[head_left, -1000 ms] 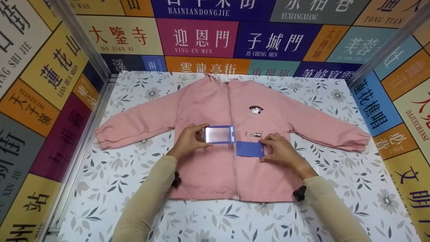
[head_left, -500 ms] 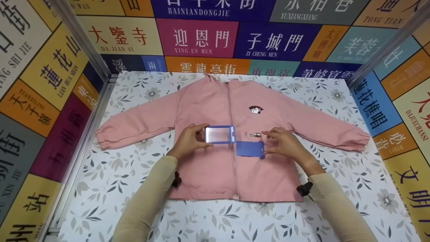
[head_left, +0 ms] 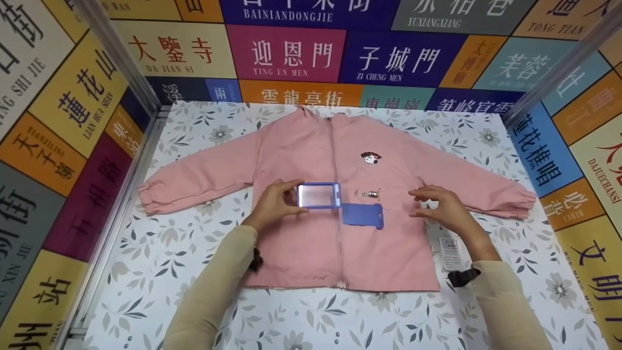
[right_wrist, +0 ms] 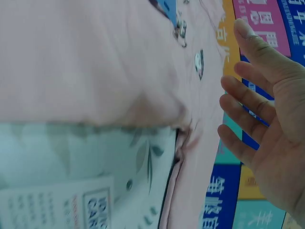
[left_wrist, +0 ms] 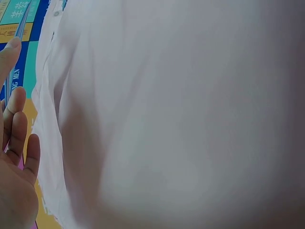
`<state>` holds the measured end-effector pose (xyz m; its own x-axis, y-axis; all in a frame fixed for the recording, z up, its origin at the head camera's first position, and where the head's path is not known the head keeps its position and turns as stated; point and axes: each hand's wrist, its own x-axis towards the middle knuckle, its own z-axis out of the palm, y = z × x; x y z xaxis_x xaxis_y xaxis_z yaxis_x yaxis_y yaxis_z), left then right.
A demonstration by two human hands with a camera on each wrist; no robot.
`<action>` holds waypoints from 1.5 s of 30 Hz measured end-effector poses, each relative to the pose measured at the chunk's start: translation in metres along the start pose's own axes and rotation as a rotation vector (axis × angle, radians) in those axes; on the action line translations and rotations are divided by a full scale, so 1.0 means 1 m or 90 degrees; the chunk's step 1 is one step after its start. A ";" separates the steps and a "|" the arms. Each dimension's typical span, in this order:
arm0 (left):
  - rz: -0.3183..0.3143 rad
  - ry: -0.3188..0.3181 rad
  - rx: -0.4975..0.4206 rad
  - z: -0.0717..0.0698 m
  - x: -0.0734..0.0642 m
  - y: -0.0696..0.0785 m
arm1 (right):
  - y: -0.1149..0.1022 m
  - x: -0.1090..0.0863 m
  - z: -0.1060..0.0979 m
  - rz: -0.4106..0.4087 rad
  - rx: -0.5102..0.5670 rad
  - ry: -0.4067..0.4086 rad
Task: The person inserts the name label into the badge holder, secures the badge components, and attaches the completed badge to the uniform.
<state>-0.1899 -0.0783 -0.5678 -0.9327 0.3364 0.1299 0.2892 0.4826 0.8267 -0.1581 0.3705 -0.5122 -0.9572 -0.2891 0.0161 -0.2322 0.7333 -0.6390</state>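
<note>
My left hand [head_left: 271, 203] pinches a blue-framed clear card holder [head_left: 318, 195] by its left end, above a pink zip jacket [head_left: 296, 243] laid flat. In the left wrist view the card holder [left_wrist: 8, 86] shows only as a thin edge between thumb and fingers. A flat blue cover piece [head_left: 362, 215], with a slot at its right end, lies on the jacket just right of the zip. Above it rests a small metal clip [head_left: 371, 194]. To the right, near the jacket's side, my right hand [head_left: 444, 209] is held apart from everything, its fingers loosely spread in the right wrist view.
A printed paper card [head_left: 451, 253] lies on the flower-patterned table [head_left: 520, 272], beside the jacket's right side and near the right wrist. Upright panels [head_left: 286, 53] with large lettering stand at the back and both sides, with metal posts [head_left: 131, 63] at the corners.
My right hand has let go of the blue cover piece and moved right, off it, uncovering the printed card. The left hand stays in place with the card holder.
</note>
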 end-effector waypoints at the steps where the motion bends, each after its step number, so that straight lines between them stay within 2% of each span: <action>1: -0.003 0.000 0.000 0.000 0.000 0.000 | 0.004 -0.005 -0.002 -0.001 0.001 0.009; 6: -0.006 0.004 0.004 0.001 0.001 0.002 | 0.023 -0.028 -0.014 0.016 0.008 0.044; 11: 0.008 0.009 0.017 0.002 0.002 0.003 | 0.040 -0.052 -0.023 0.070 -0.017 0.039; 16: -0.005 0.006 0.018 0.003 0.001 0.004 | 0.058 -0.069 -0.024 0.080 -0.026 0.035; 21: 0.001 0.003 0.012 0.003 0.001 0.004 | 0.070 -0.082 -0.020 0.092 -0.023 0.043; 34: 0.001 0.000 0.013 0.004 0.001 0.004 | 0.088 -0.103 -0.005 0.139 -0.029 0.066; 40: 0.022 -0.005 0.009 0.005 0.002 0.003 | 0.089 -0.105 -0.006 0.122 -0.031 0.062; 45: 0.012 -0.011 0.008 0.006 0.002 0.003 | 0.091 -0.103 -0.008 0.108 -0.028 0.048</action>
<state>-0.1900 -0.0714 -0.5678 -0.9235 0.3588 0.1355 0.3088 0.4859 0.8177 -0.0819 0.4718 -0.5654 -0.9932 -0.1126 -0.0308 -0.0713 0.7941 -0.6036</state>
